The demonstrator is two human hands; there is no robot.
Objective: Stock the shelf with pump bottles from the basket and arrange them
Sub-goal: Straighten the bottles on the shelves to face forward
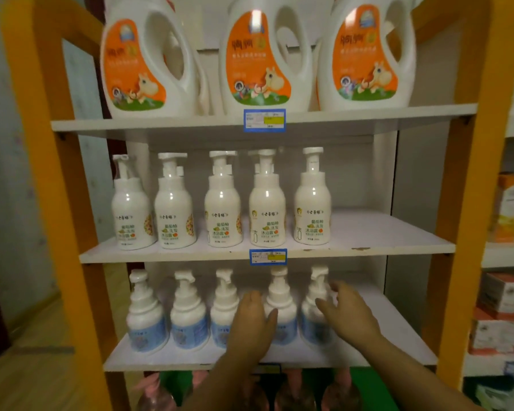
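Several blue-labelled white pump bottles stand in a row on the lower shelf. My left hand reaches in between the third bottle and the fourth bottle, its thumb across the fourth bottle's front and its fingers round that bottle's left side. Further right, my right hand cups the fifth bottle, thumb in front and fingers behind; this bottle looks blurred. The basket is out of view.
The middle shelf carries a row of orange-labelled pump bottles, with bare board to their right. Big white detergent jugs fill the top shelf. Orange uprights frame the unit. Pinkish bottles sit below.
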